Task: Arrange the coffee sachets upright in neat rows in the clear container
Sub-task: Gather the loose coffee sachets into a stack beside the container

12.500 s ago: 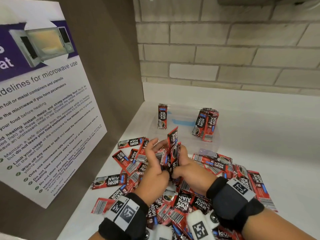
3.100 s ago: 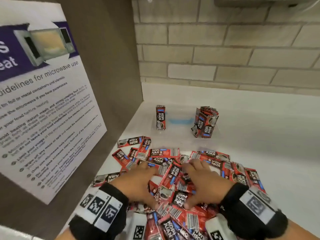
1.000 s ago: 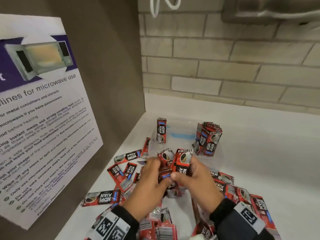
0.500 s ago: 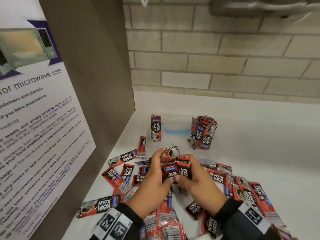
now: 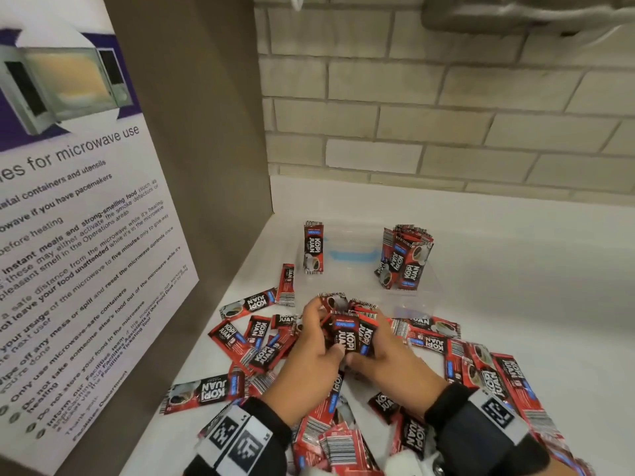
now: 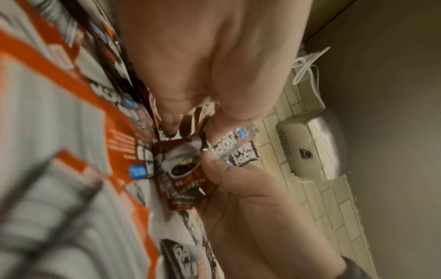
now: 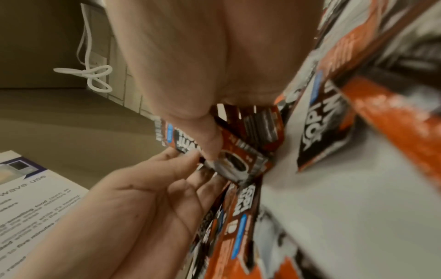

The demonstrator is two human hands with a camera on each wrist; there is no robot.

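Note:
My left hand [image 5: 311, 345] and right hand [image 5: 388, 355] grip a small bundle of red and black coffee sachets [image 5: 347, 334] between them, held upright just above the loose pile. The clear container [image 5: 350, 269] stands behind the hands. In its left end one sachet [image 5: 313, 249] stands upright. In its right end leans an upright group of sachets [image 5: 405, 259]. In the left wrist view my fingers [image 6: 167, 120] and the right thumb [image 6: 214, 166] pinch the sachets [image 6: 181, 169]. In the right wrist view my right thumb [image 7: 210, 139] presses the bundle [image 7: 238, 160].
Loose sachets [image 5: 254, 334] lie scattered over the white counter [image 5: 515, 304] around and in front of my hands. A brown side panel with a microwave-use poster [image 5: 68, 235] closes the left. The brick wall [image 5: 429, 132] stands behind. A grey dispenser [image 5: 515, 12] hangs above.
Three seconds ago both hands lay flat on the pile; they have since gathered a bundle and lifted it. Over the last second they keep holding it in about the same place.

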